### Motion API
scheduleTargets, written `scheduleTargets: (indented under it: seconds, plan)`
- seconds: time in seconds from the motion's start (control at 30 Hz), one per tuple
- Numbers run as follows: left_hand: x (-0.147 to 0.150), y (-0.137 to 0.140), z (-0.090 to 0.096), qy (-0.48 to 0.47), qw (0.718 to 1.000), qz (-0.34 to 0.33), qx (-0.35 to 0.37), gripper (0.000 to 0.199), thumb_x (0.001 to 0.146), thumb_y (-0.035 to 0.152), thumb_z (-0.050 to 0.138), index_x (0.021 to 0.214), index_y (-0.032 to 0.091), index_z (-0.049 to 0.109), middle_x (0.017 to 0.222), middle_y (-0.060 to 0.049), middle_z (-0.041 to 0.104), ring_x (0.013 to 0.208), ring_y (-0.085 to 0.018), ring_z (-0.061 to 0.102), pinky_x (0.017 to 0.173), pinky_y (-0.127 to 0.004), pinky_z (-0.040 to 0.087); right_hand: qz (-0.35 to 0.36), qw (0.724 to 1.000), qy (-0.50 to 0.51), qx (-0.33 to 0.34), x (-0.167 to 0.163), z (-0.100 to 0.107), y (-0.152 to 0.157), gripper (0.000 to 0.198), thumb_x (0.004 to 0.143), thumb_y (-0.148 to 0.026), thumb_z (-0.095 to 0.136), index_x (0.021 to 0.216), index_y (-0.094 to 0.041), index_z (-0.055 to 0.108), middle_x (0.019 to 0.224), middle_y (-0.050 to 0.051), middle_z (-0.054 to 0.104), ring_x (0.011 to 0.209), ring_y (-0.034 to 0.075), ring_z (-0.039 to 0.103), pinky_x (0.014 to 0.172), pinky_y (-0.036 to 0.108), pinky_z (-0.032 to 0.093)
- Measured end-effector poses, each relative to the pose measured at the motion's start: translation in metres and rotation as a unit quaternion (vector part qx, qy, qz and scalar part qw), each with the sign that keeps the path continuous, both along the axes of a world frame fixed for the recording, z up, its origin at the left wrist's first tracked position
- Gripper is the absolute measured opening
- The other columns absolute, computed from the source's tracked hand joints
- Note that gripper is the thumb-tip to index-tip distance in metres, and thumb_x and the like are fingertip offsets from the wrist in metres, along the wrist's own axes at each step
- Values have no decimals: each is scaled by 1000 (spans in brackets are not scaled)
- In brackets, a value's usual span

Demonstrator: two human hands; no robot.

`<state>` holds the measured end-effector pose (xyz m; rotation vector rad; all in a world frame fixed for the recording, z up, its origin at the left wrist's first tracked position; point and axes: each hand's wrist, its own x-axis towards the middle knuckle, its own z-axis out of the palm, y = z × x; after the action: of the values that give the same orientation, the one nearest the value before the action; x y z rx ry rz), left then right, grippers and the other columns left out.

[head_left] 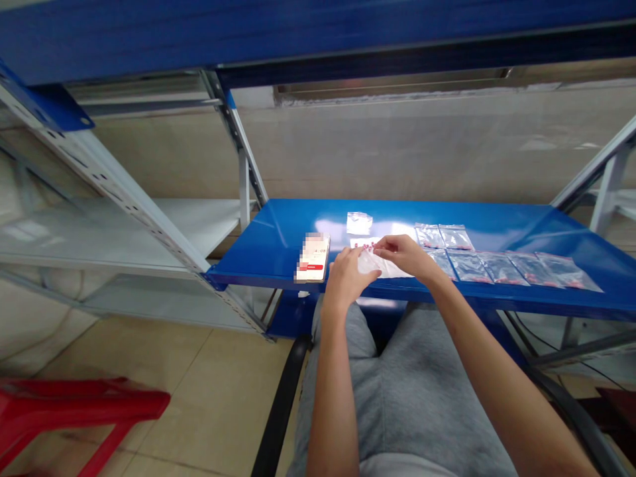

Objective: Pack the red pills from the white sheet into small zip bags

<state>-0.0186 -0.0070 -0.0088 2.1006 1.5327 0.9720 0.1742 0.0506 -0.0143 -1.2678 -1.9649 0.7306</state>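
Observation:
Small red pieces (368, 246) lie on a white sheet (397, 269) near the front edge of the blue table. My left hand (346, 273) rests at the sheet's left side, thumb stretched away from the fingers. Thin, pale clear plastic (366, 261) shows between that thumb and the fingers; whether they grip it is unclear. Close by on the right, my right hand (401, 253) is closed in a pinch, its fingertips beside the red pieces. What the pinch holds is too small to make out.
Several clear zip bags (501, 267) with red contents lie to the right. A clear bag (359, 223) lies behind my hands, and a phone (314, 258) to the left. Metal uprights (124, 192) and a blue beam (318, 40) frame the table. A red stool (79, 404) stands lower left.

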Motion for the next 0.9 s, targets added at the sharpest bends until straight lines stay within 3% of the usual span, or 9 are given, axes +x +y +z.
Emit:
scheduleTargets:
  seconds: [0.17, 0.23, 0.3, 0.43, 0.73, 0.9]
  plan:
    - [2, 1, 0, -4, 1000, -7, -2, 54, 80, 31, 84, 129, 18, 65, 123, -11, 69, 115, -29, 66, 98, -40, 52, 77, 997, 5, -16, -6, 5, -4, 25, 86, -37, 63, 84, -16, 77, 78, 5, 74, 72, 19, 60, 69, 31, 44]
    - [1, 1, 0, -3, 1000, -8, -1, 54, 80, 32, 84, 129, 18, 65, 123, -11, 69, 115, -29, 66, 98, -40, 52, 47, 999, -6, -7, -5, 4, 1, 24, 88, -34, 62, 87, -16, 78, 84, 7, 77, 77, 20, 64, 72, 31, 45]
    - [0, 2, -1, -1, 1000, -4, -1, 54, 80, 33, 84, 128, 18, 65, 123, -11, 69, 115, -29, 66, 99, -40, 52, -35, 998, -43, 18, -4, 0, 7, 21, 88, -29, 62, 90, -16, 79, 87, 8, 78, 79, 21, 67, 73, 30, 46]
    - [0, 2, -1, 1, 1000, -1, 1, 54, 79, 34, 84, 128, 19, 65, 122, -11, 69, 114, -28, 66, 99, -40, 52, -165, 974, -145, 55, -7, -12, 18, 14, 87, -23, 66, 91, -17, 78, 87, 9, 77, 79, 21, 67, 75, 30, 46]
    - [-1, 0, 0, 0, 1000, 11, 6, 57, 77, 35, 87, 128, 19, 65, 121, -11, 69, 114, -28, 66, 101, -41, 52, -207, 948, -238, 41, -27, -24, 16, 20, 92, -25, 59, 97, -18, 77, 101, 13, 78, 93, 25, 68, 77, 30, 46]
    - [-2, 0, 0, -1, 1000, 14, -3, 58, 78, 32, 86, 130, 17, 64, 125, -12, 68, 117, -29, 65, 102, -42, 52, -186, 966, -176, 44, -17, -16, 16, 19, 90, -25, 62, 92, -15, 78, 93, 12, 78, 86, 23, 68, 77, 31, 46]
